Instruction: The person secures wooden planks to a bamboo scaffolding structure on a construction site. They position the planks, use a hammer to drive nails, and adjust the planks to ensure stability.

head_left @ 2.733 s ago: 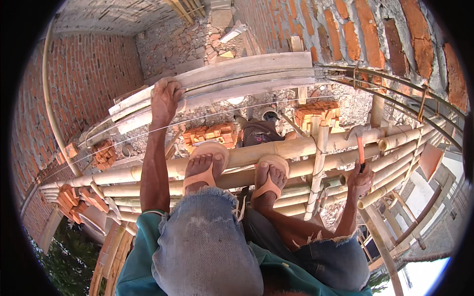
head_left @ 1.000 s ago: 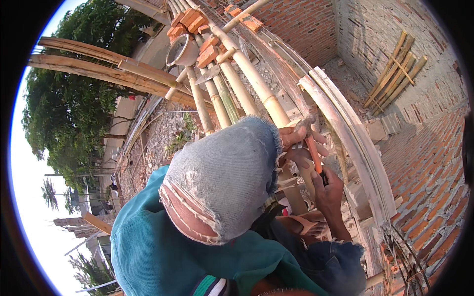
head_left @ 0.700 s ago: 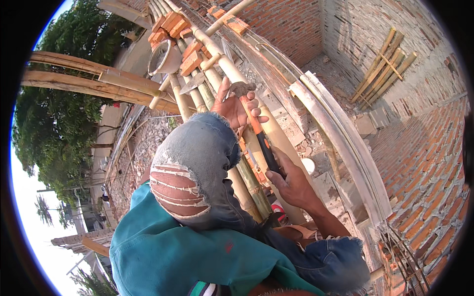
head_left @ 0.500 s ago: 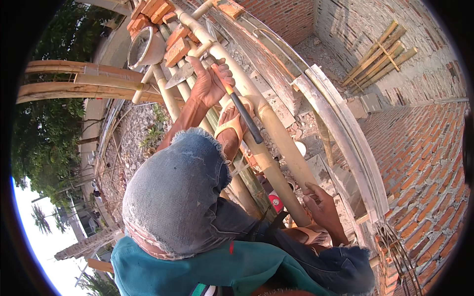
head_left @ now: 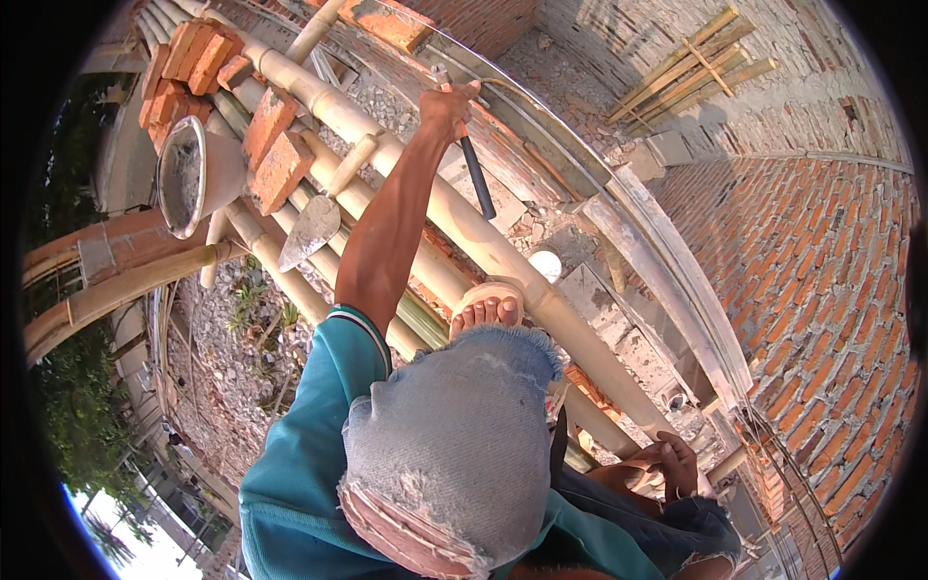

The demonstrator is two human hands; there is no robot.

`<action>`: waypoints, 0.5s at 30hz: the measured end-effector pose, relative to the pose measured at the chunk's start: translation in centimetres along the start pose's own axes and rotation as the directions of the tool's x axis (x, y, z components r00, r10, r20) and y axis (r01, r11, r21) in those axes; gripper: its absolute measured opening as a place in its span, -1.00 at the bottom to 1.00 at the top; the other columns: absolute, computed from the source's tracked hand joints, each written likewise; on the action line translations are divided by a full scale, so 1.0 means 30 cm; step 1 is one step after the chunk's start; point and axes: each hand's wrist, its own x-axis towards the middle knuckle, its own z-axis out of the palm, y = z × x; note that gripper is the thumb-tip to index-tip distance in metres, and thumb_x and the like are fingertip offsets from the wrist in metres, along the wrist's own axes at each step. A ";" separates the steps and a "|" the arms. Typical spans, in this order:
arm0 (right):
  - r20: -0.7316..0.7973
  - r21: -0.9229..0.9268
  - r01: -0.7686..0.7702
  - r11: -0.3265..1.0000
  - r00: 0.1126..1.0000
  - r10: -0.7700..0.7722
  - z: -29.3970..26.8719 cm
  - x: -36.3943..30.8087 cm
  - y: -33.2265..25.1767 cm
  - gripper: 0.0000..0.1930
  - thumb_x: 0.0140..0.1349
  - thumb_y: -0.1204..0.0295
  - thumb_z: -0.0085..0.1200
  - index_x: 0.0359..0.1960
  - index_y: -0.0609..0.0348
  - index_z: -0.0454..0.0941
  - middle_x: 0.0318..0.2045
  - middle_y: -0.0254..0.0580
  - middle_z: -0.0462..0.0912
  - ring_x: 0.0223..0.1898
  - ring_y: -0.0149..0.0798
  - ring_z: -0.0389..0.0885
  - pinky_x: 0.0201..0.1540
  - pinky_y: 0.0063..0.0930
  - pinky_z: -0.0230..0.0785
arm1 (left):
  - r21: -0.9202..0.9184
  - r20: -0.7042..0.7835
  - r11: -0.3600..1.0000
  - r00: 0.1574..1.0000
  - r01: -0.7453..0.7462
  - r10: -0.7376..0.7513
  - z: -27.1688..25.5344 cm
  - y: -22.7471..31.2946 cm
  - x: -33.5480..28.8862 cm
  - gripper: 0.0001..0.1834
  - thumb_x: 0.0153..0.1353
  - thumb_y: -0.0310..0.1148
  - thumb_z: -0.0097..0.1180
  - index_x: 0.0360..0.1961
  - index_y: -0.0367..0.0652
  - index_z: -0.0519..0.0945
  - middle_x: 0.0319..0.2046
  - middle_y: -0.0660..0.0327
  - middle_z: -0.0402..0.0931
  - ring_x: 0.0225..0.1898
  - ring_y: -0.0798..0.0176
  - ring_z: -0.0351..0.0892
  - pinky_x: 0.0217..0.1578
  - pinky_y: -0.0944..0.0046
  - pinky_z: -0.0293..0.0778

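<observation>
My left hand is closed around a hammer near its grey head, and the black and orange handle hangs below the fist. That arm stretches forward over the bamboo poles, toward a low brick wall. My right hand is low on the right beside my knee, close to a pole, its fingers loosely bent and nothing visible in them. A trowel rests on the poles left of my left forearm, its blade smeared with mortar and its wooden handle pointing away.
A mortar-stained bucket stands at left beside loose bricks and a brick stack. My sandalled foot is on the poles. Rubble lies below. Bamboo lengths lean on the far wall; bent rods stick up at right.
My left hand has carried the hammer forward and right, toward the low wall. My right hand has drawn back toward my knee. The view has shifted, showing more of the bricks and bucket.
</observation>
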 end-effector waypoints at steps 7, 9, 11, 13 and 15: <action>-0.161 -0.092 0.151 0.984 0.973 -0.164 0.270 -0.172 -0.216 -0.61 0.42 0.32 0.11 0.14 0.35 0.56 -0.19 -0.13 0.69 -0.28 -0.33 0.66 -0.24 -0.44 0.54 | -0.068 0.023 0.998 1.000 0.010 -0.008 0.007 -0.067 0.057 -0.86 0.15 -0.55 0.44 -0.38 -0.35 0.67 -0.64 0.24 0.50 -0.70 0.41 0.38 -0.72 0.37 0.20; -0.059 -0.136 0.229 0.964 0.969 -0.238 0.374 -0.146 -0.304 -0.66 0.43 0.36 0.08 0.12 0.33 0.58 -0.20 -0.14 0.69 -0.25 -0.32 0.65 -0.16 -0.40 0.53 | -0.064 -0.001 0.998 1.000 -0.019 0.019 0.019 -0.068 0.053 -0.86 0.14 -0.55 0.44 -0.38 -0.35 0.67 -0.63 0.24 0.51 -0.70 0.41 0.38 -0.72 0.38 0.21; 0.129 -0.153 0.286 0.946 0.955 -0.268 0.444 -0.101 -0.414 -0.67 0.43 0.35 0.09 0.09 0.34 0.60 -0.21 -0.14 0.71 -0.20 -0.30 0.66 -0.06 -0.38 0.52 | 0.010 -0.033 0.996 0.996 -0.084 0.084 0.030 -0.065 0.049 -0.86 0.14 -0.55 0.44 -0.38 -0.35 0.67 -0.61 0.23 0.53 -0.70 0.43 0.37 -0.73 0.37 0.19; 0.211 -0.259 0.299 0.918 0.945 -0.248 0.502 -0.043 -0.519 -0.67 0.42 0.35 0.11 0.07 0.33 0.62 -0.21 -0.13 0.72 -0.15 -0.28 0.68 -0.01 -0.36 0.51 | -0.016 -0.028 0.998 0.998 -0.055 0.055 0.035 -0.064 0.051 -0.85 0.13 -0.54 0.46 -0.37 -0.33 0.67 -0.61 0.23 0.54 -0.71 0.43 0.35 -0.74 0.35 0.18; 0.239 -0.326 0.262 0.908 0.952 -0.189 0.565 0.017 -0.598 -0.68 0.41 0.33 0.12 0.06 0.30 0.64 -0.21 -0.12 0.73 -0.12 -0.26 0.70 0.01 -0.35 0.51 | -0.011 -0.018 0.999 0.999 -0.034 0.034 0.032 -0.065 0.059 -0.85 0.13 -0.53 0.46 -0.33 -0.31 0.69 -0.56 0.24 0.57 -0.66 0.44 0.38 -0.71 0.36 0.20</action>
